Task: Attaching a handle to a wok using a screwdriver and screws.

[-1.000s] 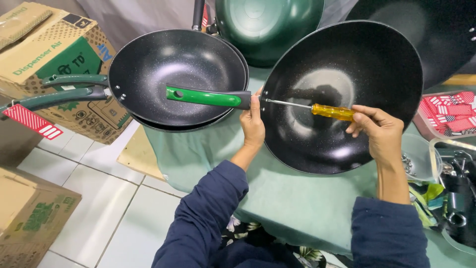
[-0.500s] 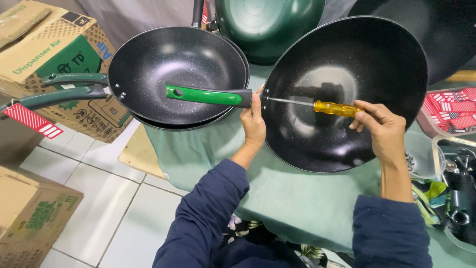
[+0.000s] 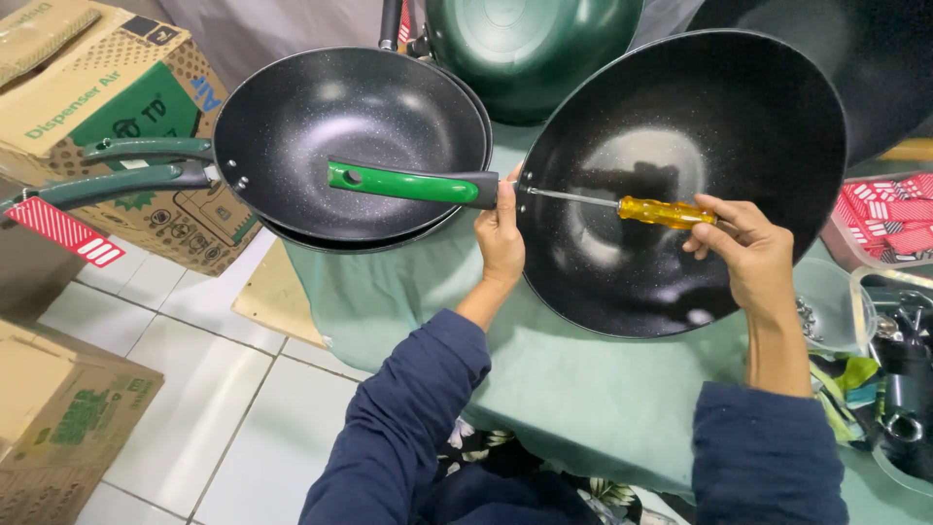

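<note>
The left hand (image 3: 502, 238) is closed around the base of the green handle (image 3: 408, 183), bracing it against the rim of the large black wok (image 3: 680, 185), which stands tilted on the green-covered tabletop (image 3: 573, 389) near its front edge. The right hand (image 3: 743, 258) grips the amber-handled screwdriver (image 3: 661, 211), its thin steel shaft level and tip at the handle joint. The wok's coating is dark, speckled, glossy. Two similar pans (image 3: 350, 136) are stacked at the left edge.
</note>
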